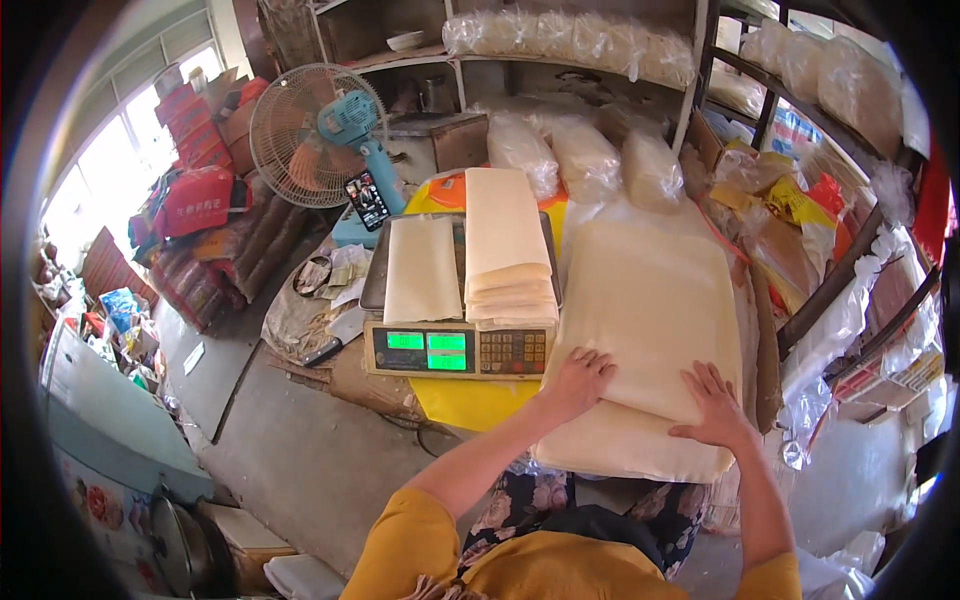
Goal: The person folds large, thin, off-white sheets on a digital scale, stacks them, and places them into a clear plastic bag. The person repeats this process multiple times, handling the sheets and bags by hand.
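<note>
A wide stack of thin, soft cream sheets [650, 280], which look like dough or bean-curd sheets, lies in front of me, its upper layer ending in a fold across the near part. My left hand [580, 382] is at the left end of that fold, fingers bent together over the sheet; its thumb is hidden. On the right side my right hand [716, 405] lies with fingers spread on the upper layer, thumb near the fold. Left of the stack, a digital scale [415, 350] with lit green displays carries a folded cream bundle [424, 268] and a taller folded pile [508, 240].
A teal fan [348, 120] stands behind the scale, a phone [367, 200] leaning near it. A knife [325, 350] lies left of the scale. Clear bags of pale sheets [585, 155] line the back, with more on shelves [570, 45]. Packaging fills a box [780, 220] at right.
</note>
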A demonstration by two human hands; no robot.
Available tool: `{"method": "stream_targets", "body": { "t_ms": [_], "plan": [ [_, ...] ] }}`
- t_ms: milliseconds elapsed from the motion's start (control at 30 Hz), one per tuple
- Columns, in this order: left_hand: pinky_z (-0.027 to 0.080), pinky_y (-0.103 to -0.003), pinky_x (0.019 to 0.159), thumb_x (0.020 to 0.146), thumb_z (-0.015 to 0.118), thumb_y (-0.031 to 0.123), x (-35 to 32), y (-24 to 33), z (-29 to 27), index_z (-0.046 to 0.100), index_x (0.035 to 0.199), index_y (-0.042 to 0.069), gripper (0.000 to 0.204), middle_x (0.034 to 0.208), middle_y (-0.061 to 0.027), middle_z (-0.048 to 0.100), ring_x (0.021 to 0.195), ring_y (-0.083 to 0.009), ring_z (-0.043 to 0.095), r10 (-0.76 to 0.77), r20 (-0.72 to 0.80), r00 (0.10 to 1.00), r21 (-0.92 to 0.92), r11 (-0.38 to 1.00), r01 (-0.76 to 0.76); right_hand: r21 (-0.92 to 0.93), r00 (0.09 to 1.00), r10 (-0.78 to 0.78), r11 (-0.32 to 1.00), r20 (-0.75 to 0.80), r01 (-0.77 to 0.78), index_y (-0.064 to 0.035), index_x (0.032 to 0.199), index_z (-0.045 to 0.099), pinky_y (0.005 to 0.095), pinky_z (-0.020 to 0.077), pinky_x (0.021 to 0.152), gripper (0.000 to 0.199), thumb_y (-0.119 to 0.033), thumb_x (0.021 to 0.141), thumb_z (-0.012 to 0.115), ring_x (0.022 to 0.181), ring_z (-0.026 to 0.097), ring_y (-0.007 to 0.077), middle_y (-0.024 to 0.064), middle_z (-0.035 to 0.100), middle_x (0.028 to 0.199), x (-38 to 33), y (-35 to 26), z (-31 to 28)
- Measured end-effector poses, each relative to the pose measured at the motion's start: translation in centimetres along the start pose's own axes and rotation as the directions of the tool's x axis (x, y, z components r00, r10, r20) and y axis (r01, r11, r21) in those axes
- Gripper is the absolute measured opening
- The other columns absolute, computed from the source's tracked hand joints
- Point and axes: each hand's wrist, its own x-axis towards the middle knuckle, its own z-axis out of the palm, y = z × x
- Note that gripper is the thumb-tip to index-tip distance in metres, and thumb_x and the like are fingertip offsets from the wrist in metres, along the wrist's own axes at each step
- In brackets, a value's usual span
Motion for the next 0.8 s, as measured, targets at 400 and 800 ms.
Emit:
{"method": "stream_targets", "body": {
  "t_ms": [400,800],
  "plan": [
    [0.048,-0.035,0.080,0.072,0.073,0.024,2.5,-0.5,-1.1,0.052,0.114,-0.001,0.053,0.101,-0.0201,0.058,0.095,-0.0297,0.058,-0.679,-0.004,0.735,-0.727,0.506,0.464,0.561,0.847,0.460,0.789,-0.268,-0.251,0.0000,0.082,0.055,0.0389,0.0411,0.059,0.040,-0.039,0.085,0.058,0.061,0.051,0.0280,0.0138,0.056,0.066,1.8,7.2,4.8],
    [0.020,-0.054,0.106,0.086,0.048,0.050,4.8,1.7,1.5,0.048,0.128,0.008,0.060,0.140,-0.0140,0.037,0.133,-0.0259,0.029,-0.335,-0.162,0.928,-0.186,0.934,0.305,0.131,0.850,0.148,0.987,-0.506,-0.093,-0.0074,0.133,0.036,0.0493,0.0347,0.096,0.062,-0.030,0.082,0.063,0.117,0.042,0.0387,0.0208,0.042,0.129,3.8,4.1,2.0]
  ]
}}
